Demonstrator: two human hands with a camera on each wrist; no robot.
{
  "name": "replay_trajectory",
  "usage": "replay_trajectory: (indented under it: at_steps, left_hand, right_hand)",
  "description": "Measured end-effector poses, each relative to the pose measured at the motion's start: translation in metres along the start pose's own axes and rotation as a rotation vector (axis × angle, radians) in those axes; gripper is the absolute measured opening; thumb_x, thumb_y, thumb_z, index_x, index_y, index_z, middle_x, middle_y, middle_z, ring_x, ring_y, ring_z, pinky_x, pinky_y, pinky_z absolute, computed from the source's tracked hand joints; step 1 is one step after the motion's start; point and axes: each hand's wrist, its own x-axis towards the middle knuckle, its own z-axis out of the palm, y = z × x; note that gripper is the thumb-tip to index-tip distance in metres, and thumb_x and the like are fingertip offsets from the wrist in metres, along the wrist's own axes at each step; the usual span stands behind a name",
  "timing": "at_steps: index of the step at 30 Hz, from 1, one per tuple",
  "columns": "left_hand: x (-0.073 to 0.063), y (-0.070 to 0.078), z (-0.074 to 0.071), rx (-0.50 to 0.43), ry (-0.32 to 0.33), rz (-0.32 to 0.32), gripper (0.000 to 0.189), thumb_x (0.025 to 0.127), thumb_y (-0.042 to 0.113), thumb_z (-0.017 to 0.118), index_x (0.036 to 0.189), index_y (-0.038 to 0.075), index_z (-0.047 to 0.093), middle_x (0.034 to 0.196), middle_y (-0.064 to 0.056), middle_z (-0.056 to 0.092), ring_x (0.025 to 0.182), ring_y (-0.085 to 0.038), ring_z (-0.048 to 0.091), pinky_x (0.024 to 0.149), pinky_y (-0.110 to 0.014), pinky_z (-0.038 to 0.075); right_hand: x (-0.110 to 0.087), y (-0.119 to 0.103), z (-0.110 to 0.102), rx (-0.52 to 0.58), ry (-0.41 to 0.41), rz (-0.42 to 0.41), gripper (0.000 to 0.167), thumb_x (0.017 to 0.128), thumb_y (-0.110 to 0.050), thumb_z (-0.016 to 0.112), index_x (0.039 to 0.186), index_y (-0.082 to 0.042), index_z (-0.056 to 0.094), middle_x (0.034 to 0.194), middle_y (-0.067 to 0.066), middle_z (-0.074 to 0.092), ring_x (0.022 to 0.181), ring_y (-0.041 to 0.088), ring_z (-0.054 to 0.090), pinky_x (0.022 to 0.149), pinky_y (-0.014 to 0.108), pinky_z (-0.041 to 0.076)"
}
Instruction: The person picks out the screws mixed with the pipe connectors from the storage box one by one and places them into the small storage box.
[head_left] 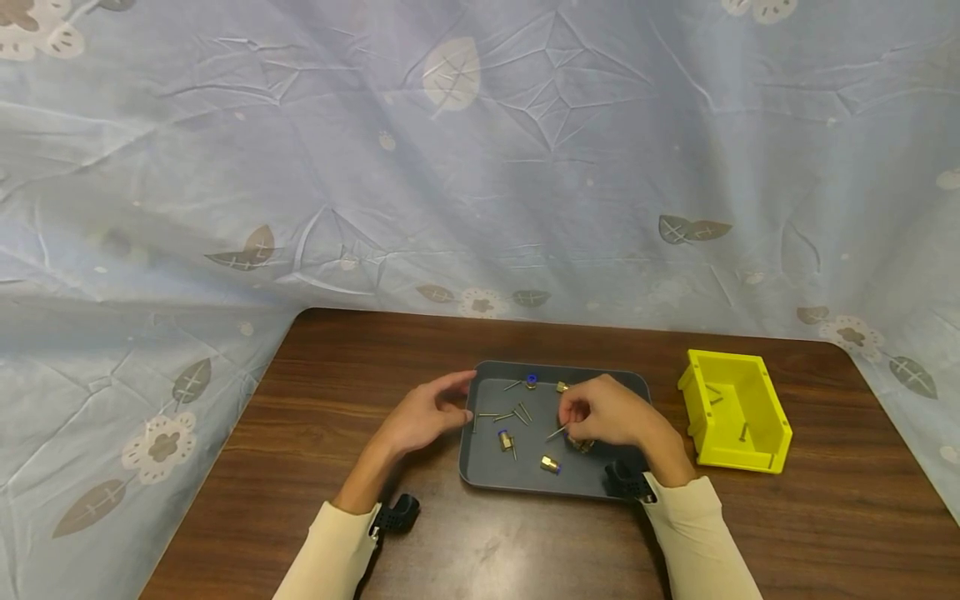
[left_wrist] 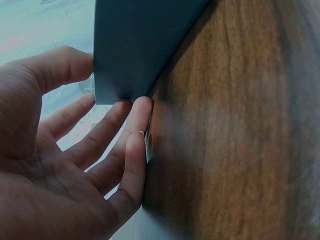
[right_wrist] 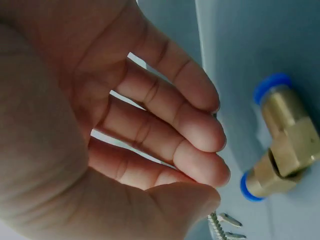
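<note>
My right hand (head_left: 615, 412) is over the right part of a grey tray (head_left: 517, 487), pinching a thin screw (head_left: 557, 432) between thumb and forefinger. In the right wrist view the threaded end of the screw (right_wrist: 216, 226) pokes out below the thumb tip. Brass fittings with blue collars (right_wrist: 287, 142) lie on the tray close to those fingertips. My left hand (head_left: 420, 417) is at the tray's left side; in the left wrist view its thumb and relaxed fingers (left_wrist: 115, 112) touch the tray wall (left_wrist: 130, 50). Several loose screws (head_left: 525, 412) and brass fittings (head_left: 550, 464) are scattered in the tray.
To the right of the tray stands a yellow bin (head_left: 738, 458) with a few screws (head_left: 743, 432) inside. Both sit on a dark wooden table (head_left: 337, 367). A patterned cloth (head_left: 480, 167) hangs behind the table's far edge.
</note>
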Motion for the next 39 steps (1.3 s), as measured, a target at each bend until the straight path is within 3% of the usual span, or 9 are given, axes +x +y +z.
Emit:
replay_trajectory:
  at_steps: [25, 39]
  left_hand:
    - [0.000, 0.002, 0.000, -0.011, -0.002, -0.009, 0.066, 0.099, 0.012, 0.080, 0.161, 0.011, 0.057, 0.143, -0.016, 0.067, 0.100, -0.021, 0.073, 0.082, -0.037, 0.055]
    - [-0.001, 0.003, 0.000, -0.009, 0.000, -0.011, 0.067, 0.098, 0.012, 0.079, 0.162, 0.012, 0.057, 0.143, -0.015, 0.068, 0.096, -0.019, 0.071, 0.083, -0.038, 0.055]
  right_hand:
    - [-0.029, 0.012, -0.033, 0.050, 0.146, 0.104, 0.019, 0.087, 0.003, 0.081, 0.092, -0.014, 0.077, 0.082, -0.008, 0.070, 0.074, 0.013, 0.062, 0.070, 0.030, 0.054]
    - [-0.048, 0.020, -0.049, 0.056, 0.227, 0.105, 0.020, 0.087, 0.004, 0.081, 0.094, -0.015, 0.078, 0.087, -0.009, 0.073, 0.079, 0.014, 0.066, 0.073, 0.030, 0.057]
